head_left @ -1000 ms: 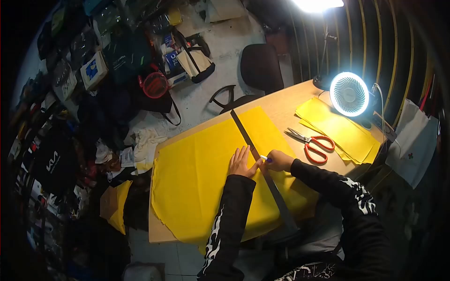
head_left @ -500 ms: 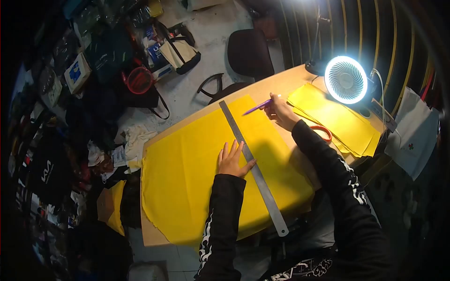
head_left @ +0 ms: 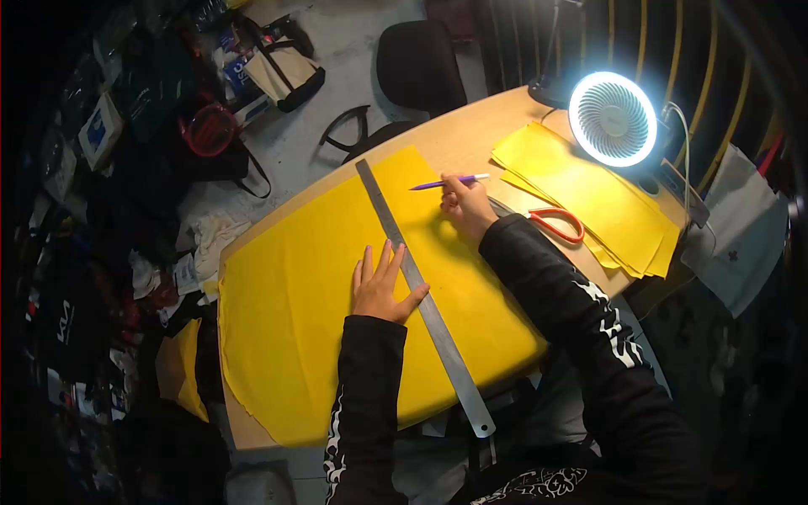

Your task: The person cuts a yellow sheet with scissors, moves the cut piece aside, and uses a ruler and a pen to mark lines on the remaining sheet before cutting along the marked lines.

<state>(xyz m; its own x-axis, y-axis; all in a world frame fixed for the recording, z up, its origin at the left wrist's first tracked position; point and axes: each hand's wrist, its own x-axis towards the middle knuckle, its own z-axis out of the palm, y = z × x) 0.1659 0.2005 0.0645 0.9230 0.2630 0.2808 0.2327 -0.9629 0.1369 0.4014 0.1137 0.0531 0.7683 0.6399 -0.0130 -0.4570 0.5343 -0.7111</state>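
From where I stand, the long grey metal ruler [head_left: 442, 337] slants across the large yellow fabric sheet [head_left: 295, 311], its near end jutting past the edge of the pale wooden table [head_left: 246, 431]. The sheet lies spread over most of the tabletop, probably so the ruler has a flat bed. The left hand [head_left: 383, 290] is open, fingers fanned, palm down on the sheet, with thumb and fingertips at the ruler's edge; I'd say that spread steadies both. Farther along, the right hand [head_left: 467, 206] is curled closed around a slim purple pen with a white end [head_left: 438, 183], tip towards the ruler; whether it touches fabric I can't tell.

Beside that wrist, the red-handled metal scissors [head_left: 579, 231] are partly hidden and crowd the right arm's space. Past them are overlapping smaller yellow pieces [head_left: 589, 185], then a round, brightly lit fan [head_left: 613, 119]. A dark chair [head_left: 419, 67] stands beyond the table.
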